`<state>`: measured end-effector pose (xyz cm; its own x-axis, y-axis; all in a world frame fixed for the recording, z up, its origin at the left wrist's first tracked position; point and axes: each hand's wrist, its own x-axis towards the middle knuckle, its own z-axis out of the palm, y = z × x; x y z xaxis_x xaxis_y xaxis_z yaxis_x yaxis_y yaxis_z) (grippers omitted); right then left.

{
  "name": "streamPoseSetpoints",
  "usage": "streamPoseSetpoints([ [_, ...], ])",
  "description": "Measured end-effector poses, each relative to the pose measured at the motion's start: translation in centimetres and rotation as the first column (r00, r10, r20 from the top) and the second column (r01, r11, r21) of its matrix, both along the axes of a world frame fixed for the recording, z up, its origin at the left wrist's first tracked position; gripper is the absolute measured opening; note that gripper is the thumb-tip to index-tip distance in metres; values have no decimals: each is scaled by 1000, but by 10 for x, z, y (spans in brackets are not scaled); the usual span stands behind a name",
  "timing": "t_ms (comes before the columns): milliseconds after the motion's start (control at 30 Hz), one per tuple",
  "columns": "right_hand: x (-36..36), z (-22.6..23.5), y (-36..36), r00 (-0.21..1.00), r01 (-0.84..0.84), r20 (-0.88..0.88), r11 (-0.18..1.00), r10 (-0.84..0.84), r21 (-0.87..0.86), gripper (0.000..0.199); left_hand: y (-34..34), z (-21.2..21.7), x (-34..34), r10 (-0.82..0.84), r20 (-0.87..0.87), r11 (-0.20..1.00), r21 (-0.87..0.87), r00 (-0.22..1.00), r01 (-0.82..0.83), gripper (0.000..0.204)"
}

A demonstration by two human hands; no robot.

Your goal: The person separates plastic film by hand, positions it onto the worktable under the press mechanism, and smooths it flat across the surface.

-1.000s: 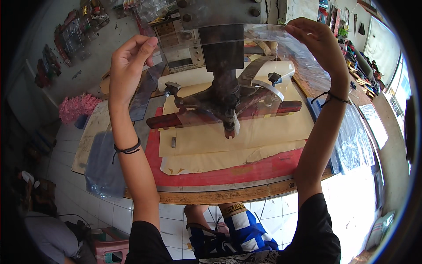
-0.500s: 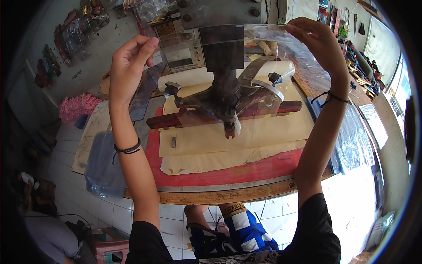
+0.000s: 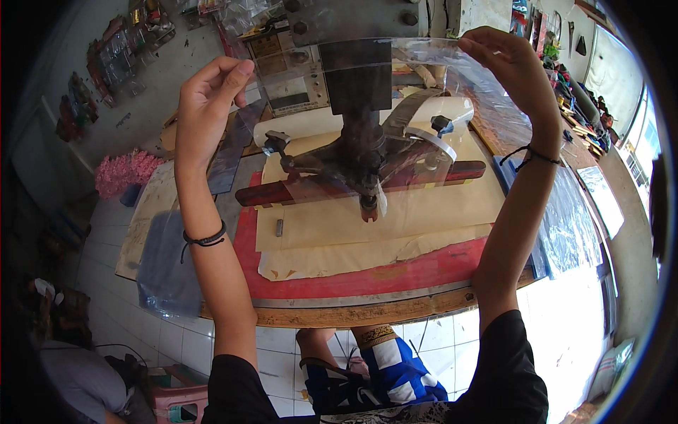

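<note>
A clear plastic sheet is stretched up in front of the press head, its top edge running between my two raised hands. My left hand pinches one upper corner with thumb and fingers. At the opposite corner my right hand grips the sheet between thumb and fingertips. Through the film I see the dark press column with its arms and knobs. Beneath it lies a dark red bar on tan paper. The sheet's lower edge is hard to make out.
Tan paper rests on a red board on the wooden-edged table. Bluish plastic sheets hang at the left edge; more plastic lies at the right. A pink pile stands left. Another person is low at left.
</note>
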<state>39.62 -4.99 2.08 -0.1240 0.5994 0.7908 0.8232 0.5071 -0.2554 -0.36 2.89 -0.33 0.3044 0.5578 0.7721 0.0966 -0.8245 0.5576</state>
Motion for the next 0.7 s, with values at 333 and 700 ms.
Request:
streamPoseSetpoints([
  [333,-2,0,-1,1000,-13,-8,1000,12,-13,34,1,-1,1,1,25,1000,-1,1000,-1,23],
  [700,2,-1,1,1000,2,-7,1000,-2,8,36,2,-1,0,-7,15,1000,0,1000,7,22],
])
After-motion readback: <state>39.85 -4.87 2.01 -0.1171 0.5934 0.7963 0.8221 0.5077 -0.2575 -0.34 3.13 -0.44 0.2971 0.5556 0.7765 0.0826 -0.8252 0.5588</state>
